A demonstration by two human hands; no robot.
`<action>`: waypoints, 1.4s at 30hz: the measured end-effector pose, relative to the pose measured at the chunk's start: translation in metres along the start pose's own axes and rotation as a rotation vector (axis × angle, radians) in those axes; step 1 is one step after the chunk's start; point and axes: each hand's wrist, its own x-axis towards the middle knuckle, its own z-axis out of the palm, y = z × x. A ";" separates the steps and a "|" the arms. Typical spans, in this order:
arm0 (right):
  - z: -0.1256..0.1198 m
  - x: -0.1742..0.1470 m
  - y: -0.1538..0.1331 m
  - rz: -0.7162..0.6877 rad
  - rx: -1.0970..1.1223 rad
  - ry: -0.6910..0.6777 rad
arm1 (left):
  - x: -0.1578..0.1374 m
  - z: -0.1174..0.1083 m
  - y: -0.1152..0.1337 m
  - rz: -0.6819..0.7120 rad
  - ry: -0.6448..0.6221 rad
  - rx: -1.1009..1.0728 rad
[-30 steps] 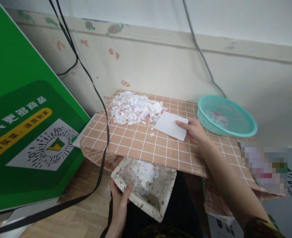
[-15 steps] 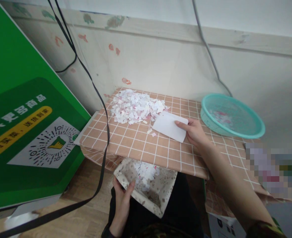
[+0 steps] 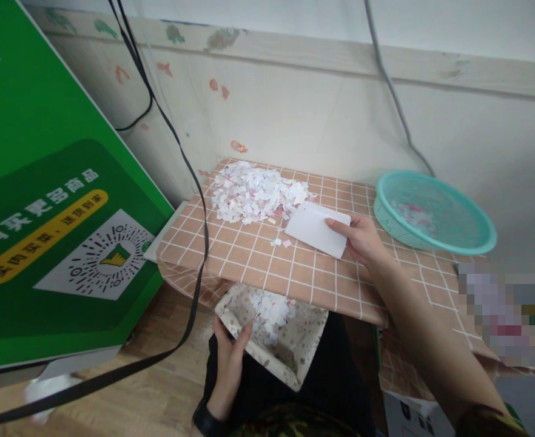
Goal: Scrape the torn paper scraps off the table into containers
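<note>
My right hand (image 3: 363, 240) grips a flat white scraper card (image 3: 318, 229), thumb on top, low over the checked tablecloth. The card's far edge is beside a heap of torn paper scraps (image 3: 253, 191), white with some pink. A few loose scraps (image 3: 281, 243) lie on the cloth near the card. Below the table's front edge, my left hand (image 3: 231, 349) is closed on the near left rim of a speckled cream box (image 3: 310, 340). More paper scraps (image 3: 271, 312) lie inside that box, which sits tilted over my lap.
A turquoise mesh basket (image 3: 435, 212) with a few scraps stands on the right of the table (image 3: 249, 255). At left is a green printed panel (image 3: 44, 200). A black strap (image 3: 206, 243) hangs across the table's left part. The wall runs behind.
The whole view has shifted slightly to the right. The card and both hands stay almost the same relative to the table and box.
</note>
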 end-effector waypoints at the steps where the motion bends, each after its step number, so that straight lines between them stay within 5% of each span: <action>1: 0.001 0.000 -0.002 -0.010 -0.013 0.017 | 0.000 0.000 -0.001 -0.006 0.001 -0.001; 14: -0.009 -0.025 -0.008 -0.014 -0.146 0.039 | -0.007 0.001 0.011 -0.151 -0.040 -0.107; 23: 0.000 -0.031 0.018 -0.069 -0.045 0.061 | -0.010 -0.001 0.011 -0.140 -0.113 -0.166; 29: 0.010 -0.040 0.023 -0.026 -0.005 -0.046 | -0.014 0.002 0.011 -0.092 -0.103 -0.169; 36: 0.000 -0.038 0.025 -0.079 0.054 0.108 | -0.016 0.002 0.013 -0.056 -0.089 -0.153; 42: 0.010 -0.040 0.026 -0.047 -0.020 -0.007 | -0.015 0.003 0.010 -0.057 -0.111 -0.179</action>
